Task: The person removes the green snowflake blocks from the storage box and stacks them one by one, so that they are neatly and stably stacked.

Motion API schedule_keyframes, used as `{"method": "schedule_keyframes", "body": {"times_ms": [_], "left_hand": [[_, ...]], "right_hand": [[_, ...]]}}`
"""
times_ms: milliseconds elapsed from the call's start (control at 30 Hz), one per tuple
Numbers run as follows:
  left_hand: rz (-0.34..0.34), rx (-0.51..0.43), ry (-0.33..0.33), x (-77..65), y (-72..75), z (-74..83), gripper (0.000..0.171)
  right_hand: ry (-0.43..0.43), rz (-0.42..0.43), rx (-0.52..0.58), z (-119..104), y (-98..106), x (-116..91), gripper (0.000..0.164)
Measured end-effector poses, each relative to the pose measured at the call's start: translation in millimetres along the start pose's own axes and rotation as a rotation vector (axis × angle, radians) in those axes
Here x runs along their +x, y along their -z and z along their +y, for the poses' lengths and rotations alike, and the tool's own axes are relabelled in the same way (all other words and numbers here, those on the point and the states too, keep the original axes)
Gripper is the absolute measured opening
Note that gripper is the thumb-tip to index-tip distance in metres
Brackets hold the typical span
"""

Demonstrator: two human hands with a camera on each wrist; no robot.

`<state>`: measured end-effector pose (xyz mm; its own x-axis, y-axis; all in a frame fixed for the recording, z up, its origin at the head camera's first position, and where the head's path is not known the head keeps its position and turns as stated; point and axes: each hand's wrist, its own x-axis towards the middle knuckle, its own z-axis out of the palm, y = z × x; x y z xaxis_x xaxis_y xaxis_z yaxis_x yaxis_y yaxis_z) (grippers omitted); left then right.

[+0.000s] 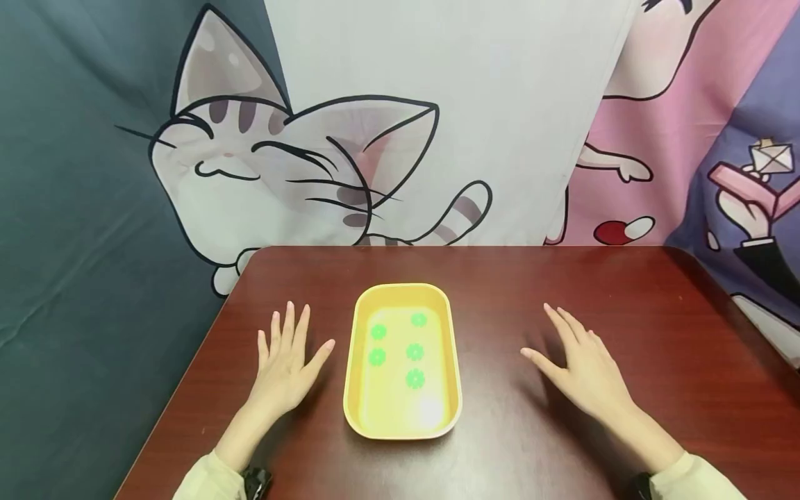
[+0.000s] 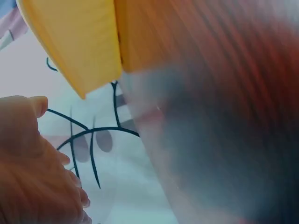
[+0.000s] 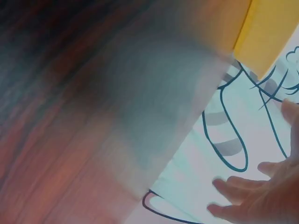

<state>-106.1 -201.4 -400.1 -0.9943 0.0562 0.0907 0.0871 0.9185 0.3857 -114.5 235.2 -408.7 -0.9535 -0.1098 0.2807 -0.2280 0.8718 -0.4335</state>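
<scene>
A yellow rectangular tray [image 1: 403, 430] with rounded corners lies in the middle of the table, between my two hands. Several green flower-shaped marks [image 1: 415, 352] show on its inner floor. To the tray's left my left hand [image 1: 284, 371] is spread, thumb pointing toward the tray, holding nothing. On the other side, farther from the tray, my right hand [image 1: 587, 375] has its fingers extended and holds nothing. The tray's yellow side wall [image 2: 77, 42] shows at the top of the left wrist view, and its other side [image 3: 266, 37] at the top right of the right wrist view.
The dark red-brown wooden table [image 1: 487, 292] has its far edge against a hanging cloth printed with a cartoon cat [image 1: 269, 167]. A green-grey cloth [image 1: 81, 208] hangs at the left, and a pink and blue printed one [image 1: 681, 132] at the right.
</scene>
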Motion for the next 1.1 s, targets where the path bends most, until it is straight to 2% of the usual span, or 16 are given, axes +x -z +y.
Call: {"method": "schedule_keyframes", "body": {"times_ms": [167,300,367,467,567,700,800,967,1100], "left_hand": [[0.019,-0.141,-0.017,-15.8,5.1,13.3,0.077],[0.046,-0.231,-0.123,-31.7,9.1,27.4,0.069],[0.055,-0.221,-0.179,-40.7,10.5,33.0,0.063],[0.070,-0.180,-0.229,-55.1,11.4,37.6,0.056],[0.111,-0.140,-0.279,-68.7,10.0,38.7,0.056],[0.174,-0.146,-0.383,-80.9,5.7,42.4,0.058],[0.212,-0.170,-0.474,-85.2,1.9,46.7,0.055],[0.213,-0.215,-0.619,-85.7,-5.9,50.7,0.035],[0.195,-0.202,-0.692,-85.6,-11.8,50.2,0.016]], "right_hand": [[0.028,0.030,0.072,-8,-4,4,0.076],[0.109,0.043,0.113,-18,-12,13,0.072],[0.149,0.041,0.127,-23,-16,17,0.070],[0.185,0.018,0.140,-32,-24,22,0.068],[0.210,-0.007,0.152,-40,-32,25,0.066],[0.260,-0.006,0.178,-52,-39,32,0.062],[0.320,0.010,0.207,-64,-45,37,0.058],[0.437,0.032,0.243,-87,-58,46,0.053],[0.495,-0.037,0.210,-104,-67,50,0.057]]}}
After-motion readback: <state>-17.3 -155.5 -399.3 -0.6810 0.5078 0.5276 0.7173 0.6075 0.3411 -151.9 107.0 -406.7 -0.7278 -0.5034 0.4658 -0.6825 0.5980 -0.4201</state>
